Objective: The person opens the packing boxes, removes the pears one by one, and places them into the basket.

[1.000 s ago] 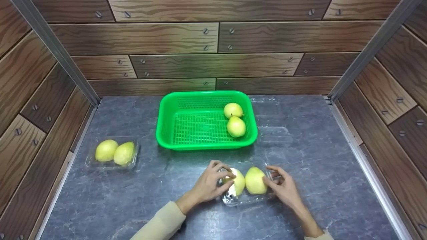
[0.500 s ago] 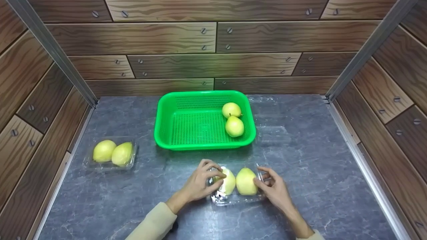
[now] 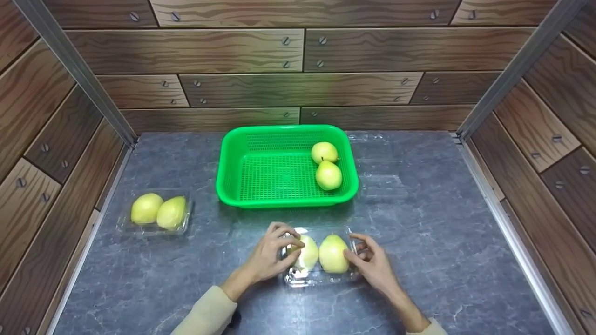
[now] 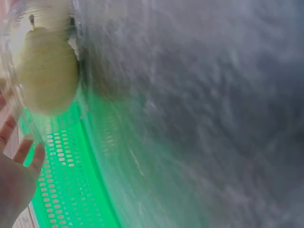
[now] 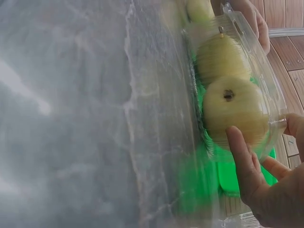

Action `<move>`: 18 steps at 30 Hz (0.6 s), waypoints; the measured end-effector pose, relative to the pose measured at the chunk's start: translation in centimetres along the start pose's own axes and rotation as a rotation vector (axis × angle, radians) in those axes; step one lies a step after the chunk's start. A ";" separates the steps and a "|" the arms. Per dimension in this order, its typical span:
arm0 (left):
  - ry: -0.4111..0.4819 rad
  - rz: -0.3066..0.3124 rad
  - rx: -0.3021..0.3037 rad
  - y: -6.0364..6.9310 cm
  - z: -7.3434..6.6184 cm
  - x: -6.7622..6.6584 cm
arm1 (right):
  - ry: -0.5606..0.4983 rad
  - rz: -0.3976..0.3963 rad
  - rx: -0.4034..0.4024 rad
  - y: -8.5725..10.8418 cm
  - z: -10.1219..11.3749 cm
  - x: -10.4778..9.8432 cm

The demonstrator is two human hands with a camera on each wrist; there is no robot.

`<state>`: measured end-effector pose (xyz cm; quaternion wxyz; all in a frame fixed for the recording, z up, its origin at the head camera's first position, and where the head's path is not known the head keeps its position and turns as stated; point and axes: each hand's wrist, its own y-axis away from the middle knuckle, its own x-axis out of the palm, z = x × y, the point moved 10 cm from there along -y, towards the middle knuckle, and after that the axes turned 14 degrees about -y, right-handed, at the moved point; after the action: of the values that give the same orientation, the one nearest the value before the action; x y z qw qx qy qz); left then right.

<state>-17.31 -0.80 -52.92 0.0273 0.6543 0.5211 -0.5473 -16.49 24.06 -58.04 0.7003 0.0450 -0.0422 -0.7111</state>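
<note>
Two metal strips flank the grey tabletop (image 3: 447, 260). The left strip (image 3: 85, 253) runs near the left box (image 3: 151, 229). Next, a stretch of tabletop up to the left hand (image 3: 274, 250), and a narrow band between the held box (image 3: 321, 280) and the front edge of the basket (image 3: 286, 203). A wide stretch lies between the right hand (image 3: 376, 266) and the right strip (image 3: 520, 251).

Fingers. Left hand: curled, thumb and fingertips slightly apart, gripping the left end of the held box. Right hand: partly curled, pinching the right end, thumb over a pear and fingers at the clear wall; whether the thumb meets fruit or plastic cannot be told.

Containers. Left box: clear, two yellow-green pears (image 3: 147, 208) side by side, touching. Basket: green, slotted; two pears (image 3: 329, 176) against its right side, one behind the other. Held box: clear, in front of the basket, between the hands; two pears (image 3: 334, 254) just beside each other. Right of the basket, clear packaging (image 3: 379, 181), outline faint.
</note>
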 end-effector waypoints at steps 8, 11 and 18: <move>-0.111 -0.019 -0.045 0.5 -2.2 -0.5 | 0.164 0.043 -0.078 -1.1 2.0 -0.7; -0.134 -0.033 -0.027 0.5 -3.5 -0.6 | 0.202 0.076 -0.114 -1.8 2.9 -0.8; -0.220 0.010 0.022 1.0 -5.7 0.3 | 0.284 0.227 -0.198 -3.2 4.2 0.3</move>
<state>-12.71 2.43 -51.38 0.0801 0.5931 0.5056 -0.6214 -20.21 23.76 -54.31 0.7758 0.0707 0.1225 -0.6150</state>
